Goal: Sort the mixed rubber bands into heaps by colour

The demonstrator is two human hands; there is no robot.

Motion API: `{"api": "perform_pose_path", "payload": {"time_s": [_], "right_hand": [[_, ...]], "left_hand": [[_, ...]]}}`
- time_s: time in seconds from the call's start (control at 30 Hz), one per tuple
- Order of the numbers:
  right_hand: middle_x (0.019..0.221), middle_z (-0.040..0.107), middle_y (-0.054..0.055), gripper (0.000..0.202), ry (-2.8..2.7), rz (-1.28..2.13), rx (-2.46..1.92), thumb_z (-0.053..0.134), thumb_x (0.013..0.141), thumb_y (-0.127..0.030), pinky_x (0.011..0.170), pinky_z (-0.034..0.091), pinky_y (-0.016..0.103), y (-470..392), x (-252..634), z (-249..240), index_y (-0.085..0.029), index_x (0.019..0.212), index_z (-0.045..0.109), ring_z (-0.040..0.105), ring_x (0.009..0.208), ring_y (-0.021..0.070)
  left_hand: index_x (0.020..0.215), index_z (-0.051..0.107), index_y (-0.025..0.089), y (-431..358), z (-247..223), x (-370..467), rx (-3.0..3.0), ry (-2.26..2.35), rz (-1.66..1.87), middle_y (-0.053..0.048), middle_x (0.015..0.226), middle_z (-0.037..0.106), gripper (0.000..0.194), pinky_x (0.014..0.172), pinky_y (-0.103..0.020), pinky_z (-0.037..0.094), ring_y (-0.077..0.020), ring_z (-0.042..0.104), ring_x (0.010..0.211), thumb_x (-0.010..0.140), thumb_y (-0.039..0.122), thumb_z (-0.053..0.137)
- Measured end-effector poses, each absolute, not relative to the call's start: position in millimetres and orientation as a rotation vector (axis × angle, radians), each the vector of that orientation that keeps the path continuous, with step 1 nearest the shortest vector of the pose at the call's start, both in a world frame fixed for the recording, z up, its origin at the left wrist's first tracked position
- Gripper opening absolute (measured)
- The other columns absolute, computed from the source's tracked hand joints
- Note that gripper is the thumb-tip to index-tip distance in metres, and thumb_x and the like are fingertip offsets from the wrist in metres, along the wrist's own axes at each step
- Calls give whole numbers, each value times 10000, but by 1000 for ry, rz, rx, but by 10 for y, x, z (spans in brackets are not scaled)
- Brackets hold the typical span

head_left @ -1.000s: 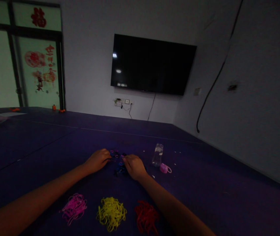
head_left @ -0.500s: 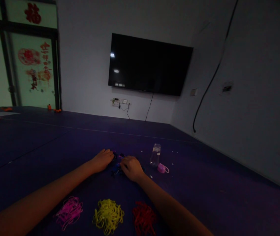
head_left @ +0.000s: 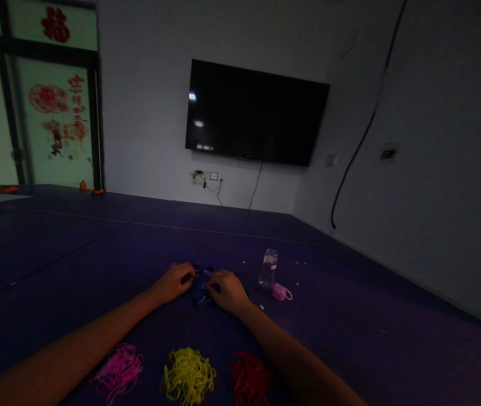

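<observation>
A loose pile of dark blue bands with bits of pink (head_left: 201, 295) lies on the purple tabletop between my hands. My left hand (head_left: 175, 282) rests at its left edge, fingers curled towards the thumb; whatever they hold is too small and dark to tell. On the right side of the pile, my right hand (head_left: 228, 290) is closed over the bands, with fingertips bent down and a speck of pink by them. Nearer to me are three heaps of stretchy bands: pink (head_left: 119, 369), yellow (head_left: 188, 375) and red (head_left: 249, 378).
A clear bottle (head_left: 268, 270) stands right of my right hand, with a pink looped lid (head_left: 280, 291) beside it. White scraps dot the purple table (head_left: 350, 316). Small orange objects (head_left: 96, 192) sit at the far left edge. A television (head_left: 257, 113) hangs on the wall.
My left hand has drawn back slightly towards me and its fingers have curled into a rounder grip. My right hand stays almost in place, with pink now showing at its fingertips.
</observation>
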State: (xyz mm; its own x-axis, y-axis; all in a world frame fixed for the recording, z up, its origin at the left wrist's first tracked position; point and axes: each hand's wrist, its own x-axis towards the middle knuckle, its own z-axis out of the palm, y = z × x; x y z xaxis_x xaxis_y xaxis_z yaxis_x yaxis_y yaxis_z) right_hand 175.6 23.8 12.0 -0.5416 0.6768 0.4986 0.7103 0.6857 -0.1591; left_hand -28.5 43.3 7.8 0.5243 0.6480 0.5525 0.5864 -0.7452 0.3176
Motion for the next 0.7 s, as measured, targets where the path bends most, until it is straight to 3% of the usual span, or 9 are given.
{"api": "perform_pose_path", "payload": {"time_s": [0.27,0.5,0.7], "right_hand": [[920,683,36,224,-2378,-41,-1035,524,768,-88,792,430,277,282,1766,88,-216,867,679,588,890,172],[875,670,43,246,-2319,-120,-1063,504,738,-93,747,415,266,237,1748,99,-204,891,662,576,856,174],[793,661,36,187,-2345,-175,-1142,514,667,-108,753,399,281,224,1753,103,-199,755,652,574,817,183]], "left_hand": [[1020,593,179,432,67,-253,2736,905,1040,-64,992,614,317,855,-316,429,-191,552,969,773,22,473],[1007,626,184,442,80,-258,2858,842,826,-47,871,570,362,748,-272,429,-185,530,880,769,-22,447],[979,640,216,423,99,-222,2938,836,708,-44,878,561,372,739,-287,415,-189,517,855,779,-18,431]]}}
